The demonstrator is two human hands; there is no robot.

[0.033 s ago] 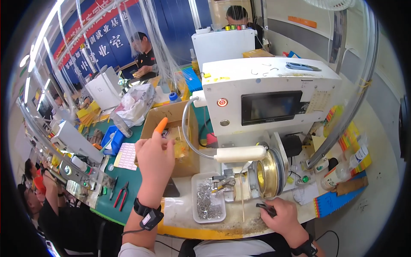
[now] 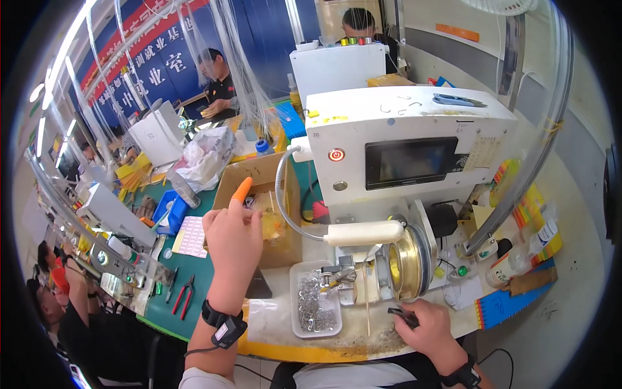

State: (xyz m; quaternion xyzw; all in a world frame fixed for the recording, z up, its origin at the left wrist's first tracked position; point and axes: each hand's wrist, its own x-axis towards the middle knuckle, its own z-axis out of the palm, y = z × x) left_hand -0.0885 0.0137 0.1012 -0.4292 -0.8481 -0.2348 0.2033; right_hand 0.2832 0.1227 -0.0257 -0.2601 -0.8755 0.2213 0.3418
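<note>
My left hand [image 2: 233,236] is raised in front of the open cardboard box [image 2: 280,249], its back toward me. Its index finger, in an orange finger cot [image 2: 243,188], stretches upward; the other fingers are bent and partly hidden. I see nothing held in it. At the table's front edge, my right hand [image 2: 429,327] is closed round a small black tool [image 2: 405,317], mostly covered by the fingers. Just beyond it stands a white machine [image 2: 343,123] with a brass-coloured wheel [image 2: 403,267]. A clear plastic tub [image 2: 315,330] of small metal hooks sits left of the wheel.
Blue-handled snips [image 2: 457,100] and loose hooks lie on the machine's top. Red-handled pliers [image 2: 185,298] and a blue tray [image 2: 170,212] are on the green mat at left. A metal pole [image 2: 534,162] rises at right. Other people sit behind and at far left.
My left hand has shifted very slightly to the left. My right hand and the things on the table look the same.
</note>
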